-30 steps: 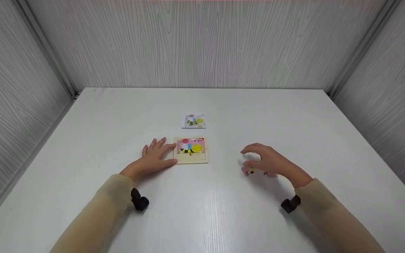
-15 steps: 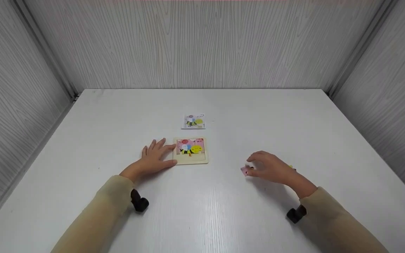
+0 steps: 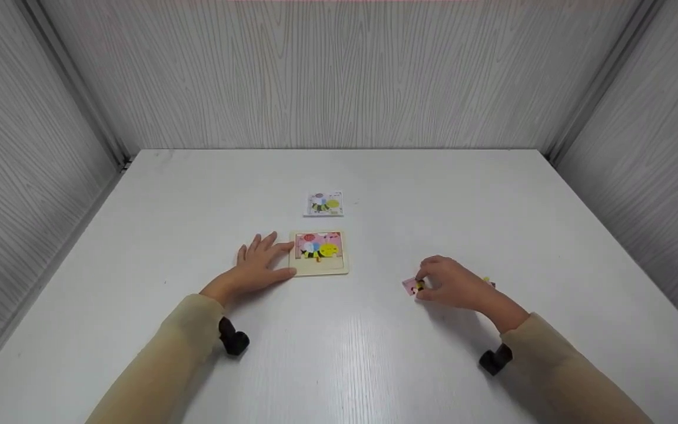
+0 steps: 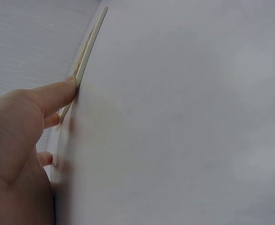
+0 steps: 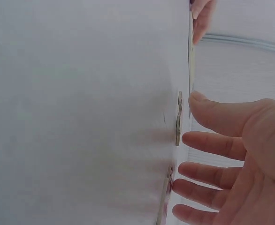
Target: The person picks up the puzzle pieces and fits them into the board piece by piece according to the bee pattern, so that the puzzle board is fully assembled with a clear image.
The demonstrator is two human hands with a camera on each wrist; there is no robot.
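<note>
In the head view, on a white tabletop point(image 3: 339, 353), a person's left hand point(image 3: 255, 270) has its fingers spread, thumb and forefinger touching the left edge of a wooden puzzle board point(image 3: 320, 272), whose bee picture leaves a bare lower strip. A bee card point(image 3: 324, 204) lies just beyond it. The right hand point(image 3: 455, 285) curves thumb and forefinger around the near end of a pink piece point(image 3: 409, 286); a second piece point(image 3: 488, 281) shows partly behind. A clean pick-up probably wants fingertips low on opposite edges. Compared with half a second ago, the forefinger sits nearer the thumb; board and left hand match. In the left wrist view, the thumb meets the board's edge. In the right wrist view, the fingers stand apart; whether they touch the piece cannot be told.
</note>
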